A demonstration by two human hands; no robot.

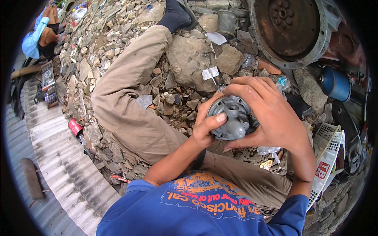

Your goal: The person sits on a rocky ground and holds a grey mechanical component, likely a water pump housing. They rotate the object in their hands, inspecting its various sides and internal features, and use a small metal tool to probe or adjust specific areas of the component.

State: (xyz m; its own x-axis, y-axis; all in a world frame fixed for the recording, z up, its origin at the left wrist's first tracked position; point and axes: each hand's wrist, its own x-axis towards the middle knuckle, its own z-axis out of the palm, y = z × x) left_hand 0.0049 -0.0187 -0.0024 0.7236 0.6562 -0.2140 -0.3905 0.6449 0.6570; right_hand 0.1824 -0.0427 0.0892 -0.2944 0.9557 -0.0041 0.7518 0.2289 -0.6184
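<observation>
Both of my hands are around a grey cast-metal engine part (236, 129), held above my lap. It has a round flange with bolt holes, a rounded boss and a short open port facing up. On its left side, my left hand (205, 128) grips the rim, the thumb lying across the top. From the right, my right hand (271, 114) curls over the far edge, with its thumb at the near side. The underside and the ends of several fingers are hidden. A small metal loop (221, 87) shows just beyond the part.
Rubble (118, 39) covers the ground around my legs. A large round metal housing (293, 35) with a rusty inside stands at far right, near a blue cylinder (336, 83) and a white plastic basket (330, 145). Corrugated sheeting (55, 145) lies left; another person (37, 39) sits far left.
</observation>
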